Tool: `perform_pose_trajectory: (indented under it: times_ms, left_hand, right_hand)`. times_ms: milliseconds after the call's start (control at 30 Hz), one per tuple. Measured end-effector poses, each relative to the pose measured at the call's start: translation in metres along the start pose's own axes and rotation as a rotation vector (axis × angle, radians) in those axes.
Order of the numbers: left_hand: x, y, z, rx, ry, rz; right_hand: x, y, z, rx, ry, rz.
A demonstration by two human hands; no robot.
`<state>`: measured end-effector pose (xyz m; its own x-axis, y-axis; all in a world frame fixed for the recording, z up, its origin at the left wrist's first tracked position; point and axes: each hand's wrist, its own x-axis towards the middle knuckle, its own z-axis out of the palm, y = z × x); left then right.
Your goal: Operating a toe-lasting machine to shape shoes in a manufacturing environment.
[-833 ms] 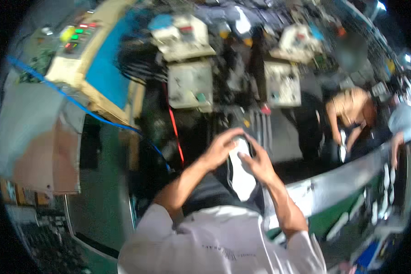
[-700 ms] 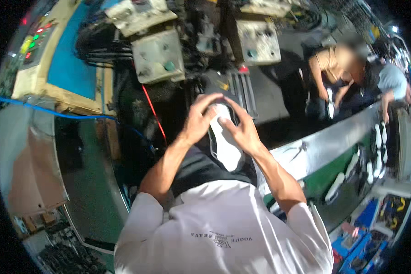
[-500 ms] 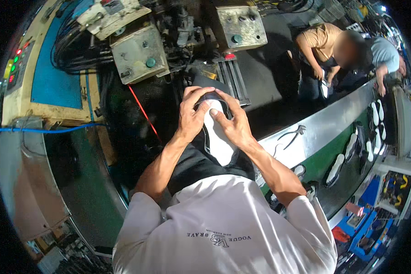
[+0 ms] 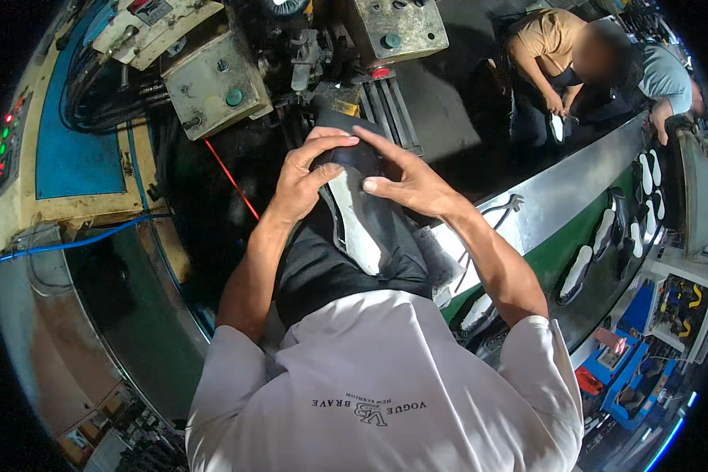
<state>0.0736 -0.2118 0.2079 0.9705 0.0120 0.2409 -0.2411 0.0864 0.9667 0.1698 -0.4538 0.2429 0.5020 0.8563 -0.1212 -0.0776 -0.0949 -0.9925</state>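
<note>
Shoe [image 4: 351, 208]: white underside up on lap [image 4: 307, 271], seemingly braced there for steadiness.
Left hand [image 4: 300, 179]: fingers gripping far end, thumb over underside.
Right hand [image 4: 417, 186]: fingers open, alongside.

At the centre, two bare hands [image 4: 299, 179] [image 4: 417, 187] and one white-bottomed shoe [image 4: 355, 224] are counted. Two metal boxes [image 4: 208, 85] [image 4: 407, 30] with green buttons are seen at the top, two people [image 4: 544, 46] [image 4: 662, 77] at the upper right.
</note>
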Motion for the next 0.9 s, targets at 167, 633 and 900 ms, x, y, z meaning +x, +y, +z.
perform_pose_trajectory:
  times_ms: [167,633,900]
  left_hand:
    - [0.011,0.003,0.018,0.018,0.057,-0.081]
    - [-0.031,-0.028,0.063,-0.486,0.361,-0.356]
    - [-0.031,-0.045,0.071,-0.388,0.413,-0.393]
  right_hand:
    - [0.007,0.001,0.013,-0.244,0.120,-0.041]
    - [0.002,0.038,0.017,0.366,0.242,0.182]
    - [0.005,0.032,0.020,0.072,0.240,0.224]
